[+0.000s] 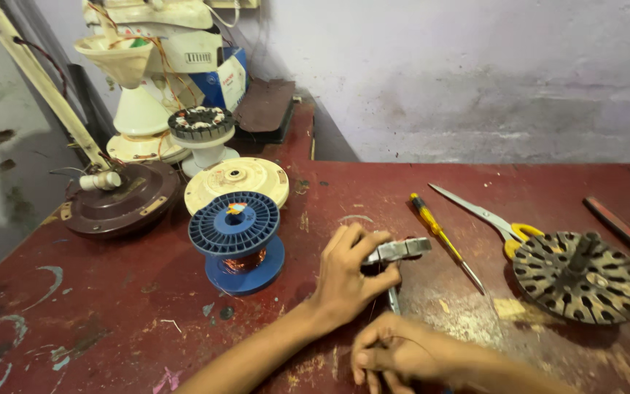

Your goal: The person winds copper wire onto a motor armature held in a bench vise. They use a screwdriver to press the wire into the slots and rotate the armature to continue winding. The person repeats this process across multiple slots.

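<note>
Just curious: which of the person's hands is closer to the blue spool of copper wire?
Left. The left hand is beside the blue spool, holding a metal tool; the right hand sits farther off.

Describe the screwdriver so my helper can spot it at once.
Start at the red table and find the round slotted metal disc at its right side. Left of it lie scissors, and just left of those lies the screwdriver. It alone has a slim yellow handle with a single straight shaft.
</note>
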A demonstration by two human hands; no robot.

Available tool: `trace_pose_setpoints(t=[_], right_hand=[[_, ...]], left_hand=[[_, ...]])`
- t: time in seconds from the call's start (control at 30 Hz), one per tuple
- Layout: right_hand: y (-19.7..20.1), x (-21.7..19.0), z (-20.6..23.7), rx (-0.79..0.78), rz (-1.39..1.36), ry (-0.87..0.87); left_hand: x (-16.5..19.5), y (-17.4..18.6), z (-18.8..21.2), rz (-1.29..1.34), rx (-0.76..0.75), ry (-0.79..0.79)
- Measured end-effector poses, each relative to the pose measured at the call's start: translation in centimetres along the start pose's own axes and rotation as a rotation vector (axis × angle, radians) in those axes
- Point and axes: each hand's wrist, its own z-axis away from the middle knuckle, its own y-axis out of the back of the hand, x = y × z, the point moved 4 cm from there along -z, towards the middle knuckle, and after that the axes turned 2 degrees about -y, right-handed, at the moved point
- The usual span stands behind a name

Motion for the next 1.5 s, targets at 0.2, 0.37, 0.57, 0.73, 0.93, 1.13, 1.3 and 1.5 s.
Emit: trace_pose_setpoints(t=[0.2, 0.37, 0.57, 0.73, 0.93, 1.13, 1.3, 1.5], right_hand=[[7.5, -3.4, 7.2, 0.023, 0.092, -0.084], [13.2, -3.4, 8.0, 0.813, 0.409, -0.14], [15.5, -2.0, 9.8, 0.943, 0.331, -0.132], [18.7, 0.0, 9.2, 1.26, 1.021, -0.309], [19.9, 4.1, 6.5, 1.171, 0.88, -0.478], [17.5, 1.4, 7.0, 1.218, 0.659, -0.239], [13.4, -3.0, 9.8, 1.53, 0.403, 0.52], [8.0, -3.7, 8.9, 1.328, 0.545, 1.291]], left_hand=[[0.7, 0.9, 0.0, -0.02, -0.028, -0.106], [1.0, 1.3, 0.0, -0.017, -0.141, -0.116], [1.0, 1.4, 0.1, 0.001, -0.158, -0.132], [0.6, 1.4, -0.1, 0.036, -0.187, -0.118], [0.2, 1.5, -0.5, 0.051, -0.171, -0.098], [0.3, 2.4, -0.6, 0.055, -0.202, -0.106], [0.6, 2.7, -0.5, 0.037, -0.219, -0.074], [0.6, 2.5, -0.5, 0.032, -0.182, -0.107]])
